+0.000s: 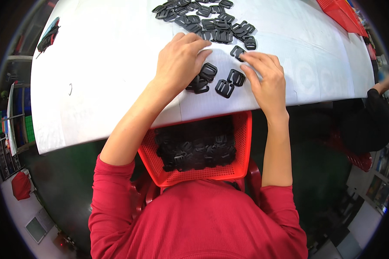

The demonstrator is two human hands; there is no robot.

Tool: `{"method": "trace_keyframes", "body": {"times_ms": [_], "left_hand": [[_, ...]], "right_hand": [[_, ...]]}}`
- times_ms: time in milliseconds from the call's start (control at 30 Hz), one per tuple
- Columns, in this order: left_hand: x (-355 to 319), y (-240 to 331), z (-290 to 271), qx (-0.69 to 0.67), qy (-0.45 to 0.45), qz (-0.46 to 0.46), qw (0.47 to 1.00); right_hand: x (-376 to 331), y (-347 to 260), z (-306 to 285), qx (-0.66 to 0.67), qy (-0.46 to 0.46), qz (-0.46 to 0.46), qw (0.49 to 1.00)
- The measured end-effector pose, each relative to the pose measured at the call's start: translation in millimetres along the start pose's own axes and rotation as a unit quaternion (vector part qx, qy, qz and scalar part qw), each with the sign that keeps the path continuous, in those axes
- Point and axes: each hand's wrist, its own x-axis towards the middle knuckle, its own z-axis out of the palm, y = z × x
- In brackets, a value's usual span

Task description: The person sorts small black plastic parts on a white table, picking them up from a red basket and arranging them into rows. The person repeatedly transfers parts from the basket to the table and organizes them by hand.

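Lying on the wide white counter [103,73], a small, flat, black plastic buckle with slots [236,52] is overlapped at its right edge by the blurred fingertips of the right grip [269,82]; whether it is touched cannot be told. In that grip, the thumb and forefinger are held spread apart. Nearer the torso, a pair of black slotted buckles [224,88] is laid close together. To their left, a small group of overlapping black buckles [208,71] is seen just beside the left grip [179,60], whose thumb is parted from the curled forefinger by a narrow gap. Beyond both, a large loose pile of black buckles [222,36] is heaped. Between the counter's near edge and the torso, a bright red perforated plastic basket [243,146] is set, and many dark buckles [194,151] are contained in it. A ribbed crimson shirt [199,220] is worn. Near the counter's far left, a small black, red and blue object [50,36] is placed, its kind not made out; at the far right, a red plastic container [339,15] is stood. Beside the right end, another person in black clothing [363,125] is partly shown.
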Motion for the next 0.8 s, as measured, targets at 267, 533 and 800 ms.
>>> {"method": "trace_keyframes", "body": {"times_ms": [267,533,800], "left_hand": [[21,-14,18,0.120,0.026,0.069,0.990],[18,-23,16,0.055,0.032,0.076,0.995],[-4,-52,-12,-0.140,0.049,-0.158,0.976]], "right_hand": [[41,-1,27,-0.061,0.018,-0.082,0.995],[44,12,38,-0.064,0.005,-0.079,0.995],[47,-2,39,-0.061,0.010,-0.092,0.994]]}}
